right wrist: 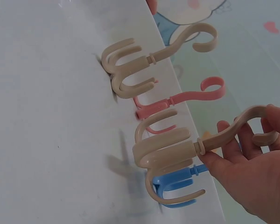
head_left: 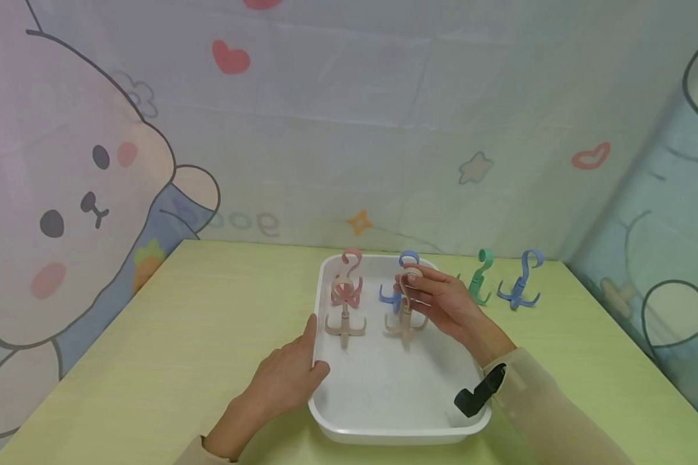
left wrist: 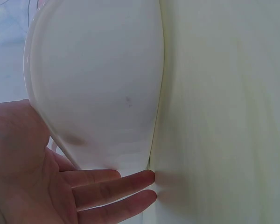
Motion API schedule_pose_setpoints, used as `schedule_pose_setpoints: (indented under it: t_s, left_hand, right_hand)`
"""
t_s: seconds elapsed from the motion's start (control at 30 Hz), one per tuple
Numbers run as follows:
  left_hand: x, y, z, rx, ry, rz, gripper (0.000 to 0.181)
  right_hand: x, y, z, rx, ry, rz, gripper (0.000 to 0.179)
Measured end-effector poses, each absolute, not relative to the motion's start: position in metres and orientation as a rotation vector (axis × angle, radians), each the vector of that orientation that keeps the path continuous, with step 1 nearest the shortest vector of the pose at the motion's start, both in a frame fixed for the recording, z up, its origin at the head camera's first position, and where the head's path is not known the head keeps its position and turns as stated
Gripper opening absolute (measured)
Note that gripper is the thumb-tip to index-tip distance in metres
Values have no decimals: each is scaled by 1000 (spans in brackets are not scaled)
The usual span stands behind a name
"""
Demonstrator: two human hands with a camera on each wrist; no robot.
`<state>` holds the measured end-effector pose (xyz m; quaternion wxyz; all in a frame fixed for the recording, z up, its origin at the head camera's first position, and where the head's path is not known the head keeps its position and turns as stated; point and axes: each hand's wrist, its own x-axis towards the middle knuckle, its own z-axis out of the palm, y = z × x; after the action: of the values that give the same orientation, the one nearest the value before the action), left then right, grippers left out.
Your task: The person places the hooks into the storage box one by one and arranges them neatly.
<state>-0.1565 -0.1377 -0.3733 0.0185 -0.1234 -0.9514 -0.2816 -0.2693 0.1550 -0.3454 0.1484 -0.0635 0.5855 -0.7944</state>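
Note:
A white tray holds several upright rotating hooks, each with a curled top and prongs at its foot. My right hand pinches a beige hook by its curved neck over the tray; whether its foot touches the tray floor I cannot tell. Behind it is a blue hook, partly covered by the hand. To the left stand another beige hook and, behind that, a pink hook. My left hand grips the tray's left side, thumb over the rim, fingers along the outer wall.
Right of the tray, a green hook and a blue hook stand on the pale yellow table. A printed cloth hangs behind the table. A black strap piece sits at my right wrist.

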Motion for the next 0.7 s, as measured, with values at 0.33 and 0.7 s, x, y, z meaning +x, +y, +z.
schedule_pose_setpoints:
  t_s: [0.33, 0.7]
  left_hand:
    - [-157, -138, -375, -384, -2951, -883, 81]
    - [-156, -138, -373, -385, -2953, -885, 81]
  right_hand:
    - [-273, 158, -351, -167, 1636, -2299, 21]
    - [-272, 160, -355, -134, 1597, -2310, 21]
